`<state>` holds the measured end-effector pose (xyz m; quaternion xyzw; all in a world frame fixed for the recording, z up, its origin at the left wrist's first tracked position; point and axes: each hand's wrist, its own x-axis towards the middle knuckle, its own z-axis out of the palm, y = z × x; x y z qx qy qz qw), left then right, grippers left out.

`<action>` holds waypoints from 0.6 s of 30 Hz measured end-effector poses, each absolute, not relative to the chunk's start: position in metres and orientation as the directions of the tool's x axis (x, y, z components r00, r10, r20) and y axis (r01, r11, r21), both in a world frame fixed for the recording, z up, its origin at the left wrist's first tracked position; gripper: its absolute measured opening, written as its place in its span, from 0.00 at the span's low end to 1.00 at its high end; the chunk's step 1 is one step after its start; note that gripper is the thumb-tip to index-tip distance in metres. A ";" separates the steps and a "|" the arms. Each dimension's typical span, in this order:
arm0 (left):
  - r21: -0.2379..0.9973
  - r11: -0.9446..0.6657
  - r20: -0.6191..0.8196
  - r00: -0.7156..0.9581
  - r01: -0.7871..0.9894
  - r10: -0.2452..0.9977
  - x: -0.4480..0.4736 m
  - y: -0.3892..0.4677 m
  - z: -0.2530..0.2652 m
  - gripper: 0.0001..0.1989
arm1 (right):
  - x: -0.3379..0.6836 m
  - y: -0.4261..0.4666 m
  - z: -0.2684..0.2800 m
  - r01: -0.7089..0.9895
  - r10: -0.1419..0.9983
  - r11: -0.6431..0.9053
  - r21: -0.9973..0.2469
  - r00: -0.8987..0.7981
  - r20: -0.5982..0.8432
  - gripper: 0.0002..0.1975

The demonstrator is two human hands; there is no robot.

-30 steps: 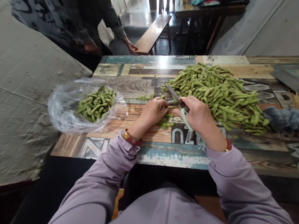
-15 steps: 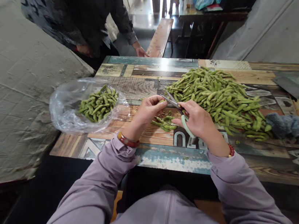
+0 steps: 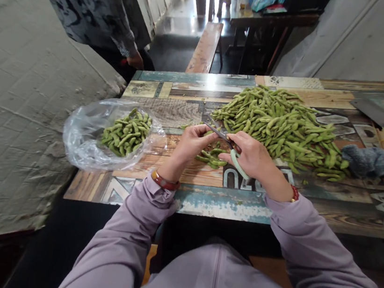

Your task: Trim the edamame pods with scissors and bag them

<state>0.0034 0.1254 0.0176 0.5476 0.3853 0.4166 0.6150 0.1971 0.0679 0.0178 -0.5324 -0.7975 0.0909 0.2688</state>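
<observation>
My right hand [image 3: 249, 154] grips a pair of scissors [image 3: 235, 161] with pale green handles, the blades pointing left. Close to the blade tips, the fingers of my left hand [image 3: 192, 143] are pinched together on an edamame pod, mostly hidden by the fingers. Several edamame pods [image 3: 211, 159] lie on the table just below and between my hands. Beyond my right hand spreads a big heap of edamame pods [image 3: 276, 122]. To the left, a clear plastic bag [image 3: 80, 134] lies open with a smaller pile of pods [image 3: 128, 133] in it.
The patterned wooden table [image 3: 150, 193] carries a grey cloth [image 3: 377, 162] and a cleaver [image 3: 379, 117] at the right. A person in a patterned top [image 3: 90, 3] stands at the far left, by the wall. A bench [image 3: 205, 46] stands beyond the table.
The other person has straightened and moved left, taking a hand off the bench end. My hands and the scissors have shifted only slightly, with the blades still by my left fingers.
</observation>
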 end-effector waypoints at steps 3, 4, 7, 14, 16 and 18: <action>0.994 0.058 -0.019 0.369 -0.097 0.929 0.002 0.125 0.020 0.13 | 0.198 0.068 0.017 0.795 0.889 0.437 -0.422 -0.309 0.338 0.19; 0.993 0.064 -0.025 0.373 -0.094 0.928 0.001 0.125 0.021 0.14 | 0.198 0.068 0.017 0.795 0.889 0.438 -0.419 -0.312 0.336 0.19; 0.991 0.099 -0.057 0.386 -0.091 0.921 0.000 0.123 0.025 0.15 | 0.197 0.068 0.018 0.796 0.890 0.438 -0.417 -0.321 0.323 0.17; 0.983 0.148 -0.091 0.410 -0.109 0.908 -0.004 0.123 0.031 0.16 | 0.198 0.068 0.019 0.790 0.893 0.441 -0.426 -0.338 0.298 0.13; 0.983 0.148 -0.091 0.404 -0.112 0.910 -0.004 0.124 0.032 0.16 | 0.199 0.069 0.017 0.785 0.890 0.448 -0.428 -0.344 0.300 0.13; 0.977 0.163 -0.098 0.394 -0.135 0.914 -0.004 0.125 0.032 0.16 | 0.200 0.071 0.014 0.791 0.891 0.442 -0.422 -0.333 0.309 0.14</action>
